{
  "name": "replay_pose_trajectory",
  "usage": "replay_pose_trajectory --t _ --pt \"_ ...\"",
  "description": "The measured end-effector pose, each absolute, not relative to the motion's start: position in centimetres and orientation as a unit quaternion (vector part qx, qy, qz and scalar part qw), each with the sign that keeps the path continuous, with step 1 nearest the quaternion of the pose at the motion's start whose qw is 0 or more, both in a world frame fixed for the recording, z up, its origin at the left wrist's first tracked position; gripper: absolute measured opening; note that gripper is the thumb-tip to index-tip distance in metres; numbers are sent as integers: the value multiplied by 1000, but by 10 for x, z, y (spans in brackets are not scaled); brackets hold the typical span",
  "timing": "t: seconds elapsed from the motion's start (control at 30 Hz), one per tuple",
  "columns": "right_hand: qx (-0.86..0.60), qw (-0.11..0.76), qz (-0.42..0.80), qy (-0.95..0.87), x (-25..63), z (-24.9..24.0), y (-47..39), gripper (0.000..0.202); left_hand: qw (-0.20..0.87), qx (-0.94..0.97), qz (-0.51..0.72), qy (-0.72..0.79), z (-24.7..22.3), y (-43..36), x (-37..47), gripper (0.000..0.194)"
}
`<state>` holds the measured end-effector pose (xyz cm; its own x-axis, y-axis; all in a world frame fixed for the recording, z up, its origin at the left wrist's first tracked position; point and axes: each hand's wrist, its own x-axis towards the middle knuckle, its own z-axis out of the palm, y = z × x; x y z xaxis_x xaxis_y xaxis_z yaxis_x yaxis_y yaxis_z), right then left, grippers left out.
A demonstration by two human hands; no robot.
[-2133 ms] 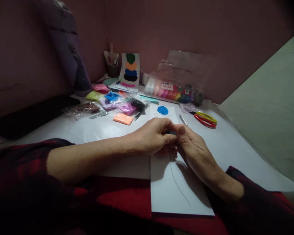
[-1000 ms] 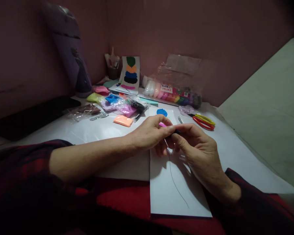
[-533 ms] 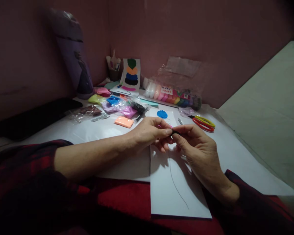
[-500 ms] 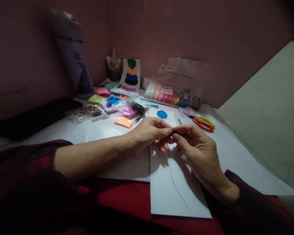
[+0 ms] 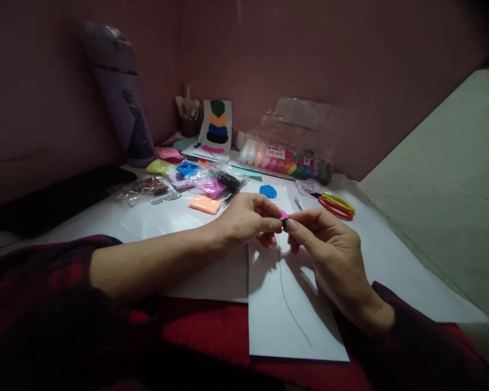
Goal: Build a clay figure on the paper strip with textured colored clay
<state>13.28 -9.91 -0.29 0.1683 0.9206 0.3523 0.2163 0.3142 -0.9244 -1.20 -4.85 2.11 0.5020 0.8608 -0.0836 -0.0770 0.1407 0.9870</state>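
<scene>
Between the fingertips of my left hand [image 5: 248, 218] and my right hand [image 5: 332, 244] is a small piece of black clay [image 5: 284, 222]. Both hands pinch it above a white card [image 5: 273, 320]. A patch of blue clay [image 5: 268, 191] is stuck near the card's far end. Pink clay [image 5: 284, 214] shows on the card just behind my fingertips, partly hidden by them. A thin dark curved line [image 5: 286, 298] runs down the card toward me.
Wrapped clay packets lie to the left, with an orange packet [image 5: 205, 205] nearest. Red-and-yellow-handled pliers [image 5: 336, 206] rest at the right. Behind stand a clear bag of coloured clay [image 5: 285, 157], a card with coloured patches [image 5: 218, 127] and a purple container [image 5: 124, 108].
The black clay looks shorter and more compact between my fingertips. My right fingers have drawn closer to my left, and more of the pink clay shows. The view has shifted slightly.
</scene>
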Motion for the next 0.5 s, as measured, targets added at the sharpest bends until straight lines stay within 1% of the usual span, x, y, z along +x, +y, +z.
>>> replay_pose_trajectory --t 0.17,0.3,0.4,0.5 --pt "-487 626 337 -507 135 -4 -97 9 627 552 405 373 23 -47 -12 16" --pt "-481 649 344 -479 137 -6 -94 11 625 536 415 386 21 -45 -15 10" --pt "-473 655 341 -480 138 -7 -93 13 626 539 409 387 21 -45 -16 7" --pt "-480 639 355 -485 139 -8 -93 17 624 548 413 375 20 -46 -17 5"
